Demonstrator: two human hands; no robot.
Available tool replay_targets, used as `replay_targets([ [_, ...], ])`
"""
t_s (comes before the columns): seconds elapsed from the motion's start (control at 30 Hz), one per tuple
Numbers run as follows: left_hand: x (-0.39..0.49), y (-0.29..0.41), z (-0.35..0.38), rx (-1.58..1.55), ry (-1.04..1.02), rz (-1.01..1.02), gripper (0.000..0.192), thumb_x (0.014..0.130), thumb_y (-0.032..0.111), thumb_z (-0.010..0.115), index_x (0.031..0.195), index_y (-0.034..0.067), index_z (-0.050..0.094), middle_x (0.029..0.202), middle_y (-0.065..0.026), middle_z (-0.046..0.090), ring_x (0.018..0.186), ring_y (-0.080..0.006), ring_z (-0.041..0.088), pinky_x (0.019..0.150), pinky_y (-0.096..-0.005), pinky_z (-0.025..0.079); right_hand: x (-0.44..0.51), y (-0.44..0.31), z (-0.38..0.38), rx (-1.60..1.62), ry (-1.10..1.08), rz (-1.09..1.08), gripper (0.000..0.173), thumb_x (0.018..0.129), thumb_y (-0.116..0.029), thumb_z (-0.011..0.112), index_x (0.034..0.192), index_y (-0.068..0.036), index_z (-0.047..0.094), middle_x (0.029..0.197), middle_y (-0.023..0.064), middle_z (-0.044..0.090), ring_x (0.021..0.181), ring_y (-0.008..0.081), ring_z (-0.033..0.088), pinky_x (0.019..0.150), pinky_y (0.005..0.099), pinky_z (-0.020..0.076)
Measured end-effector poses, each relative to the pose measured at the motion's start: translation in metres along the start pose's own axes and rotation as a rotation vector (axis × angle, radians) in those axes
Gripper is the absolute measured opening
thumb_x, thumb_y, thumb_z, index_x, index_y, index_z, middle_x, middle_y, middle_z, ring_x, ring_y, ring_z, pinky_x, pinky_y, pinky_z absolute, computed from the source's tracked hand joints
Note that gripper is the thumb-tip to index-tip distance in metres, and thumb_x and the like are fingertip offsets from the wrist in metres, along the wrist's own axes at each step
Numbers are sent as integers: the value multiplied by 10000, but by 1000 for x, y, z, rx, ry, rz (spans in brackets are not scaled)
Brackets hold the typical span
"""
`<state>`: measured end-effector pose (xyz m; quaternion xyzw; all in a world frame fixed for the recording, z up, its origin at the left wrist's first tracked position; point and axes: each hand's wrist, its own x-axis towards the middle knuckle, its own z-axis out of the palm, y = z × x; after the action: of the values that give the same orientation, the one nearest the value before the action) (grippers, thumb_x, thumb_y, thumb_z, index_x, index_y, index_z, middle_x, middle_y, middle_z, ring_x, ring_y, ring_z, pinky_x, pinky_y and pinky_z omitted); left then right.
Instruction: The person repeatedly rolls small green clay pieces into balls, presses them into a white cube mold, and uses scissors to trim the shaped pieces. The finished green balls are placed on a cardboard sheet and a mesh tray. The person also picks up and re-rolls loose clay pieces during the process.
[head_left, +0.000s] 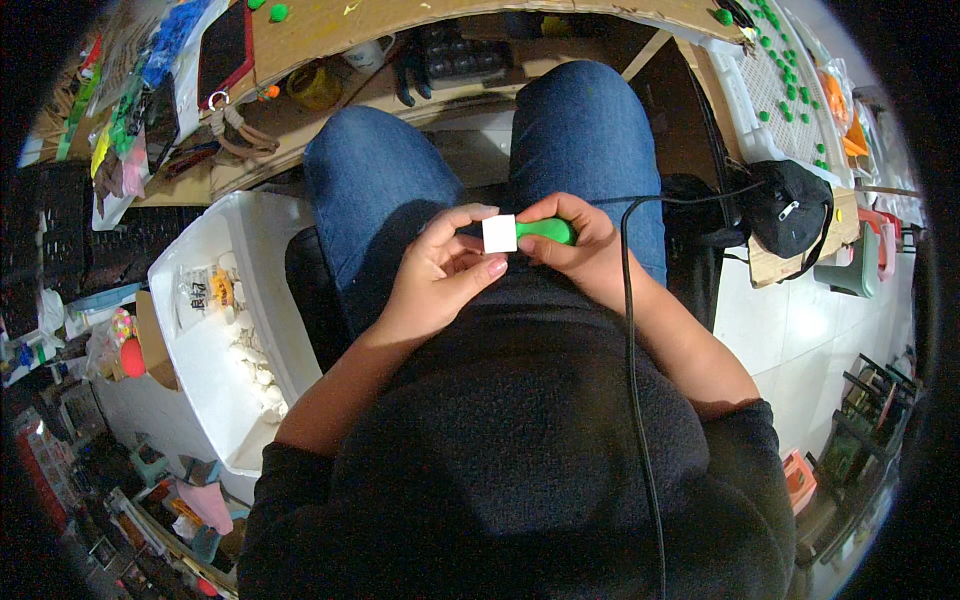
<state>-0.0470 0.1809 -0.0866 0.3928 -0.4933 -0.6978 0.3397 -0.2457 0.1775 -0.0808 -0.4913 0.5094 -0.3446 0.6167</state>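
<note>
Above my lap, my left hand (450, 259) has its index finger and thumb at the upper and lower edges of a small white square block (499, 234). In my right hand (577, 240) is a smooth, rounded bright green piece (551, 230), pinched between thumb and fingers. The green piece's narrower end meets the right side of the white block; whether the two are joined I cannot tell. My fingers hide part of the green piece.
On my left stands a white foam box (259, 300) holding white pieces and a printed bag. Ahead is a cardboard-topped table (322, 26) with a red-edged phone (226, 45). A white tray (750, 90) holds green balls. A black cable (630, 315) hangs across my right forearm.
</note>
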Motion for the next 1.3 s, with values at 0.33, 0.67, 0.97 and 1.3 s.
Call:
replay_targets([
  [0.33, 2, -11, -8, -160, 4, -5, 323, 863, 47, 593, 1172, 14, 504, 1147, -92, 571, 1012, -145, 561, 899, -287, 453, 3, 4, 7, -405, 80, -660, 166, 682, 32, 671, 824, -16, 599, 823, 121, 578, 754, 269, 595, 644, 312, 479],
  [0.67, 3, -2, -2, -217, 60, -62, 475, 833, 6, 613, 1272, 33, 435, 1164, -74, 547, 1042, -145, 538, 906, -270, 433, 5, -1, -4, 486, -50, 102, 215, 787, -65, 661, 991, -39, 595, 907, 13, 606, 787, 82, 559, 697, 246, 469],
  [0.97, 3, -5, -5, -181, 4, -36, 506, 807, -25, 632, 1273, 33, 443, 1163, -56, 546, 1023, -130, 542, 889, -266, 442, 5, -5, 3, -406, 87, -577, 146, 684, -20, 698, 798, -32, 608, 778, 115, 597, 728, 267, 600, 640, 309, 481],
  [1.3, 2, 5, -7, -144, 2, -219, 535, 816, 3, 638, 1302, 36, 417, 1160, -59, 549, 1026, -137, 544, 871, -258, 452, 7, -5, 0, -405, 18, -606, 197, 703, -16, 680, 878, -36, 592, 825, 102, 602, 762, 239, 607, 657, 299, 479],
])
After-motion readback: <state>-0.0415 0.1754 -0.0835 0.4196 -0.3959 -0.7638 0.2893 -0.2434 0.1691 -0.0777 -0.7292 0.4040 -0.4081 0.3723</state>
